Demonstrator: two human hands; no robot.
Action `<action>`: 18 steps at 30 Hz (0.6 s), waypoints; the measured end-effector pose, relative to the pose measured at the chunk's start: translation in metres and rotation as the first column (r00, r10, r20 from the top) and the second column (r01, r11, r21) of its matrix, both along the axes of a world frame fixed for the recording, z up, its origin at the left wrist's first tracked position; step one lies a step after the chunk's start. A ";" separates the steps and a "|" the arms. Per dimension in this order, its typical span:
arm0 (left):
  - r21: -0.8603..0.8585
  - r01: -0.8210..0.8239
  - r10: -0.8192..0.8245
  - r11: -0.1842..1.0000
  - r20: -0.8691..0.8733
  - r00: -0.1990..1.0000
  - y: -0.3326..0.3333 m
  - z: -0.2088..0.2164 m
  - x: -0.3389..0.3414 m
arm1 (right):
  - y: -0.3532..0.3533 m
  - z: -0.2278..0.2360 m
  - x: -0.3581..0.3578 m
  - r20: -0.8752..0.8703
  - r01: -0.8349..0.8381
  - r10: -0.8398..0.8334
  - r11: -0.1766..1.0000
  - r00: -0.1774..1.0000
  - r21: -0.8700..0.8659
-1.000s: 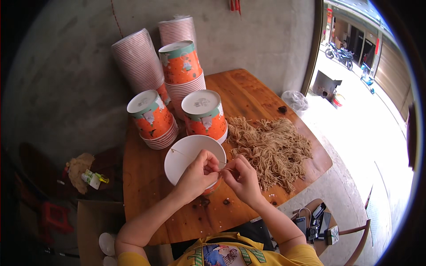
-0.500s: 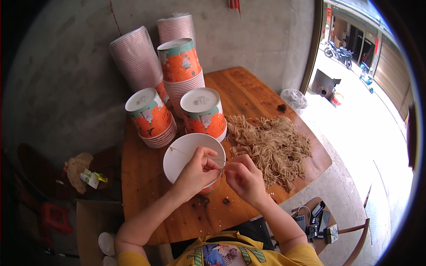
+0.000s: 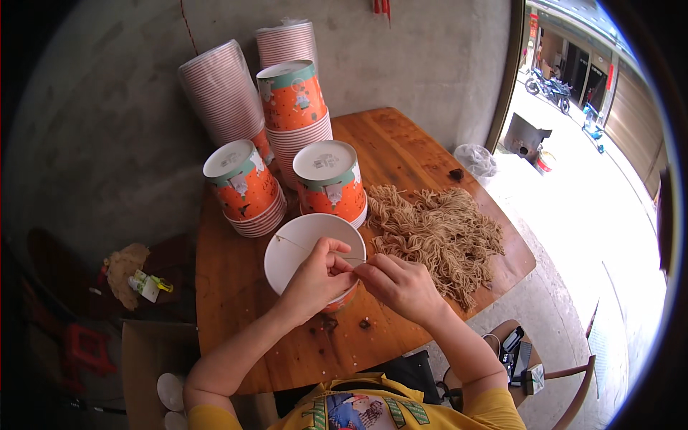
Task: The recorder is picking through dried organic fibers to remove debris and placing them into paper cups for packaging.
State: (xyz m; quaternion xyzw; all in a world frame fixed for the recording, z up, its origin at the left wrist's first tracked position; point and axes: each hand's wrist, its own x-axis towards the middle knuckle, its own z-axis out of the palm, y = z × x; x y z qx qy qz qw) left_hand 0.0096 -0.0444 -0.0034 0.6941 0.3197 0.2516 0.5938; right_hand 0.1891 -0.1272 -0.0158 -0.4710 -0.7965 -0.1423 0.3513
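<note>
While both hands are over the white bowl, a thin brown string [image 3: 292, 242] runs from the left part of its rim, behind the left fingers, to the right hand. The left hand [image 3: 315, 281] is bent and narrow, with the string held at its fingertips. The right hand [image 3: 401, 285] is curled up small, pinching the string between thumb and finger. The tips of the two hands meet above the right part of the bowl [image 3: 295, 251], which stands with its open side up on the near part of the wood table [image 3: 247, 337].

To the right of the bowl lies a big, messy tan pile [image 3: 448, 240] of strings. Just past the bowl, a middle stack [image 3: 330, 188] of orange cups stands upside down, and a left stack [image 3: 245, 192] is the same way up. A tall stack [image 3: 292, 100] is farther back. Farthest of all, by the gray wall [image 3: 416, 79], are two pale stacks in clear wrap, a left one [image 3: 218, 93] and a right one [image 3: 285, 46]. A dark lump [image 3: 456, 174] sits near the table's far right edge.
</note>
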 end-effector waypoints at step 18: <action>0.115 0.030 -0.032 0.993 0.020 0.999 -0.002 0.000 -0.001 | 0.017 0.003 0.013 -0.858 -0.667 -0.349 0.541 0.377 -0.513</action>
